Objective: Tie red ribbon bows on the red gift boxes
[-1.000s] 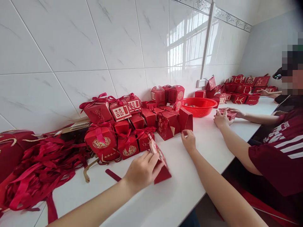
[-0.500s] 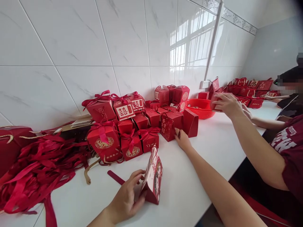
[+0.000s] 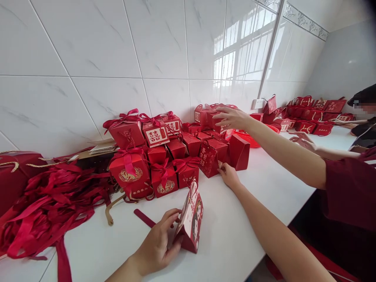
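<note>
My left hand [image 3: 160, 239] grips a small triangular-topped gift box [image 3: 191, 225], red and white with a cartoon figure on its front. The box stands upright on the white table, with the fingers behind it and the thumb low at its side. Farther off, my right hand [image 3: 230, 176] has its thumb and fingers closed at the lower right corner of a dark red gift box [image 3: 216, 150] with gold characters. That box sits at the front of the pile. A dark red strip [image 3: 143, 217] lies beside my left hand.
Red boxes tied with ribbon bows [image 3: 127, 174] are stacked along the tiled wall. Loose red ribbons [image 3: 58, 211] heap up at left. A co-worker's hand [image 3: 233, 118] reaches over the pile, before a red plastic basket [image 3: 249, 139]. More boxes [image 3: 311, 113] stand at far right.
The co-worker's arm has swung left from beside the basket to over the pile; the box that hand held no longer shows there. Both my hands stay nearly in place. The view shifts slightly.
</note>
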`<act>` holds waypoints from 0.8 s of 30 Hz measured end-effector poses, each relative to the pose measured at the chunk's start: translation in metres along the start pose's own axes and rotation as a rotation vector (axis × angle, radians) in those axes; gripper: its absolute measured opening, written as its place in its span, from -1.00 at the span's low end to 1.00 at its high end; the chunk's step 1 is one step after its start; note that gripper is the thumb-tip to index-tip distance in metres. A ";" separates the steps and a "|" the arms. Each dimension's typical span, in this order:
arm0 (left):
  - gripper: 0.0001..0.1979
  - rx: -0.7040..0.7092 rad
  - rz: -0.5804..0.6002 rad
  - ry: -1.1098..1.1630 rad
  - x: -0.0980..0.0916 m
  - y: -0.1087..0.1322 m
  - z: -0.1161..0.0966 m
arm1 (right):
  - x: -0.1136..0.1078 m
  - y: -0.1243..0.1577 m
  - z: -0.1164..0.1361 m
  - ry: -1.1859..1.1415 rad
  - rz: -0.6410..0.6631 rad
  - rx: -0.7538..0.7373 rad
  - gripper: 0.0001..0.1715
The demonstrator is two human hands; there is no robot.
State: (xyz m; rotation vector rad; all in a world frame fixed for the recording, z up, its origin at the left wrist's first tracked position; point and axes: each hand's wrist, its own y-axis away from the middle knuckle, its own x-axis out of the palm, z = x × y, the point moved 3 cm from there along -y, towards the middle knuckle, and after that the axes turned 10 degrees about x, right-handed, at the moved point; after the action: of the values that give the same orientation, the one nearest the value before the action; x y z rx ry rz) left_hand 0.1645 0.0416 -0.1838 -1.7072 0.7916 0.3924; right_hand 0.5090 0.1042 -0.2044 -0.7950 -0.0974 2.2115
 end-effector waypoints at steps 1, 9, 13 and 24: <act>-0.26 -0.004 -0.002 0.005 0.000 -0.001 0.000 | 0.007 0.004 -0.002 0.024 0.042 -0.016 -0.70; -0.26 -0.027 0.040 0.048 0.001 -0.002 -0.001 | 0.034 0.018 0.008 0.118 0.086 -0.118 -0.68; -0.27 -0.022 0.049 0.038 0.001 0.000 0.000 | 0.029 0.021 0.006 0.139 0.100 -0.109 -0.70; -0.28 -0.020 0.020 0.031 0.001 -0.001 -0.002 | 0.008 0.018 -0.005 0.114 0.226 -0.130 -0.76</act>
State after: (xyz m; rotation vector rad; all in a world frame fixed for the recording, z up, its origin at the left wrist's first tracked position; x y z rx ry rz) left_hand 0.1651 0.0400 -0.1833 -1.7283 0.8303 0.3901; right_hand 0.4964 0.0968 -0.2183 -1.0467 -0.0999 2.3832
